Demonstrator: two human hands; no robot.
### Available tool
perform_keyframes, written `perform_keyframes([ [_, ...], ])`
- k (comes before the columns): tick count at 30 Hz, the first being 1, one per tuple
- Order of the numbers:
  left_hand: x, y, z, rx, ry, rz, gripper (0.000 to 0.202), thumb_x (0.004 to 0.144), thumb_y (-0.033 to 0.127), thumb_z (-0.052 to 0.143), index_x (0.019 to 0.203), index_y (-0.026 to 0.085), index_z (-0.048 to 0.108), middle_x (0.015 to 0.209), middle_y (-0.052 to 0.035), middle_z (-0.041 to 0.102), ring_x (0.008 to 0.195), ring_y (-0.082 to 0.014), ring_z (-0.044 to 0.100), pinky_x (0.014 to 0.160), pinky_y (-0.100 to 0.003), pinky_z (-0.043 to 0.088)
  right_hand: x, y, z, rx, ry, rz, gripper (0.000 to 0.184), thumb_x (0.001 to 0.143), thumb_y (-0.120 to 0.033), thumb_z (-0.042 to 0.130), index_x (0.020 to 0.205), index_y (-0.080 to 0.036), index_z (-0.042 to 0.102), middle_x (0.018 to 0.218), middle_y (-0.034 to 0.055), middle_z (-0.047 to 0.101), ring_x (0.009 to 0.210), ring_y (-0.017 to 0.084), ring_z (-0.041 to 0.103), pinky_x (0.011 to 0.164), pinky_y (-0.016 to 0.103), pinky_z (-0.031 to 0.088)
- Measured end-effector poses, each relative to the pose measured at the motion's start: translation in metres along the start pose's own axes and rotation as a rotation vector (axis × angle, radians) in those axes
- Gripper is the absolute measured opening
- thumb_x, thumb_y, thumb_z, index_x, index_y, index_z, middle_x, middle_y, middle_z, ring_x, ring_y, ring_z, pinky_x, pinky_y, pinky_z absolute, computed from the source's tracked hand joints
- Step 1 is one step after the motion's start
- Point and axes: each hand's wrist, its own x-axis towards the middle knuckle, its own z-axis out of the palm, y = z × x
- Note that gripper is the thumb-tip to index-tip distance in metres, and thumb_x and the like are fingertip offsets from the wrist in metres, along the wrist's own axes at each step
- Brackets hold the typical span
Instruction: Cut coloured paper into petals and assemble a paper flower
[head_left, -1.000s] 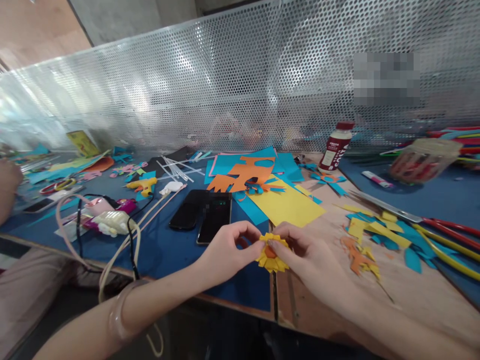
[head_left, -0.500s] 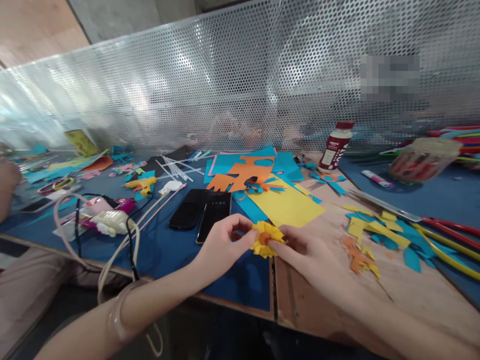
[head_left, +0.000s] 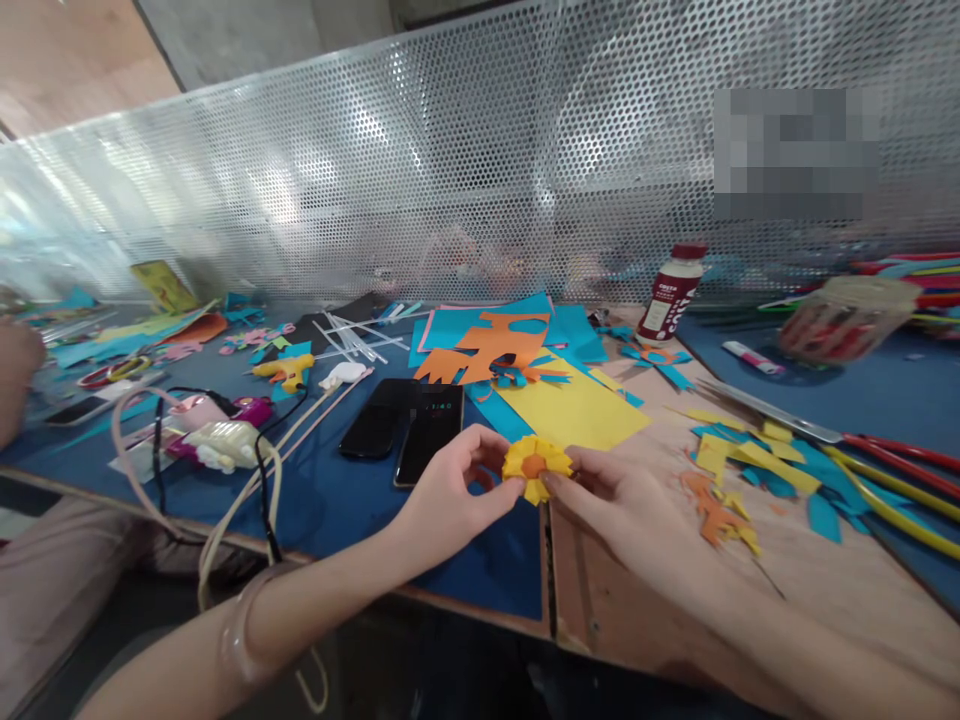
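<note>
A yellow paper flower [head_left: 537, 464] with an orange round centre is held up over the front edge of the table, facing me. My left hand [head_left: 469, 482] pinches its left side between thumb and fingers. On the other side, my right hand [head_left: 607, 492] grips the lower right petals, thumb in front near the centre and fingers behind. The back of the flower is hidden. Just beyond lie a yellow sheet [head_left: 574, 405], a cut orange sheet [head_left: 487, 345] and two dark phones [head_left: 429, 435], the latter by my left hand.
Large scissors [head_left: 840, 435] lie among paper scraps [head_left: 750, 460] at right. A bottle [head_left: 670, 293] and a clear tub [head_left: 844, 322] stand behind. Leftward are a yellow glue gun [head_left: 285, 372], plugs with cables [head_left: 221, 440] and white sticks [head_left: 351, 335]. Another person's arm [head_left: 16, 375] shows at far left.
The flower has turned slightly and its petals now face me more squarely. My left thumb has slid down to the lower left petals. The things on the table have not moved.
</note>
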Motion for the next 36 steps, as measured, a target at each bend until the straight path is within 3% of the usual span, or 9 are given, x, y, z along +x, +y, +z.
perform_keyframes([
  [9, -0.0051, 0.0001, 0.0007, 0.005, 0.008, 0.079, 0.022, 0.081, 0.024, 0.062, 0.099, 0.017, 0.051, 0.093, -0.0052, 0.063, 0.086, -0.0145, 0.061, 0.075, -0.027, 0.049, -0.0009, 0.0022, 0.0046, 0.019, -0.035, -0.051, 0.031, 0.080, -0.050, 0.059, 0.087, -0.020, 0.063, 0.064, 0.0008, 0.058, 0.069, 0.018, 0.059, 0.058, 0.027, 0.047],
  [19, -0.0073, 0.0021, 0.0008, 0.079, 0.028, 0.124, 0.027, 0.079, 0.021, 0.063, 0.104, 0.017, 0.053, 0.095, -0.0063, 0.062, 0.088, -0.0159, 0.061, 0.077, -0.027, 0.050, 0.0000, 0.0039, 0.0061, 0.036, -0.057, -0.103, 0.023, 0.081, -0.043, 0.059, 0.082, -0.021, 0.066, 0.068, 0.0016, 0.061, 0.077, 0.020, 0.061, 0.060, 0.027, 0.049],
  [28, -0.0070, 0.0014, 0.0016, 0.001, 0.016, 0.050, 0.027, 0.078, 0.026, 0.065, 0.102, 0.017, 0.054, 0.088, -0.0042, 0.059, 0.084, -0.0149, 0.058, 0.074, -0.027, 0.050, -0.0016, -0.0017, 0.0042, 0.054, -0.068, -0.093, 0.025, 0.078, -0.047, 0.061, 0.077, -0.022, 0.067, 0.069, 0.0023, 0.064, 0.074, 0.021, 0.062, 0.059, 0.028, 0.050],
  [36, -0.0040, 0.0017, -0.0010, 0.001, -0.021, 0.025, 0.020, 0.080, 0.031, 0.063, 0.093, 0.016, 0.059, 0.088, -0.0047, 0.063, 0.082, -0.0149, 0.059, 0.072, -0.026, 0.048, 0.0003, 0.0000, 0.0058, 0.077, -0.098, -0.053, 0.027, 0.076, -0.047, 0.061, 0.084, -0.022, 0.068, 0.073, 0.0026, 0.066, 0.072, 0.020, 0.062, 0.058, 0.029, 0.050],
])
